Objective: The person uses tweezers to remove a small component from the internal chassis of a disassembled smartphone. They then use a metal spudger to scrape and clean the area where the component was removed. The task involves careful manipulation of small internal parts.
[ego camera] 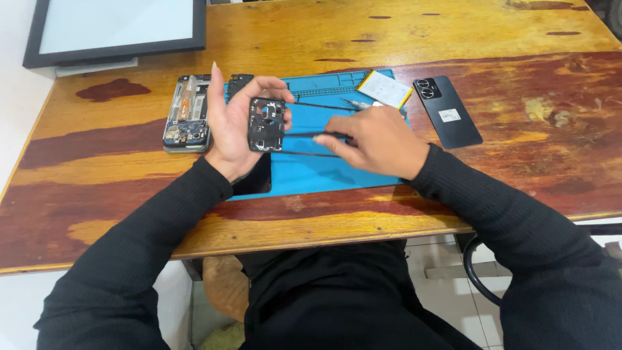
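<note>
Black inner phone cover [266,124], a plate with cut-outs, sits upright in the left hand [238,126], above the left edge of the blue work mat [324,170]. The left fingers [271,84] curl over its top edge while the thumb props it from beside, so it is pinched loosely at the rim and not clamped. To the left of those fingers, near them on the table [129,194], lies an opened phone frame [188,122] with its boards bare.

A light rim hold like this could let the plate slip and fall onto the mat, or tip sideways onto the bare frame and scratch it.

Right of the plate, the right hand [379,141] rests on the mat with its fingers [341,144] pressed together around a thin black tool [321,135] whose tip points toward the plate. If that tip slid off the plate it might jab the left palm or mar a small part. Another slim black rod [317,105] lies just beyond the right fingers, where a knuckle could knock it.

Further right of those fingers lie a flat white battery [385,89] with a yellow edge and a black back cover [448,111], both apart from the hands. A dark-framed screen [116,29] stands at the far left corner.
</note>
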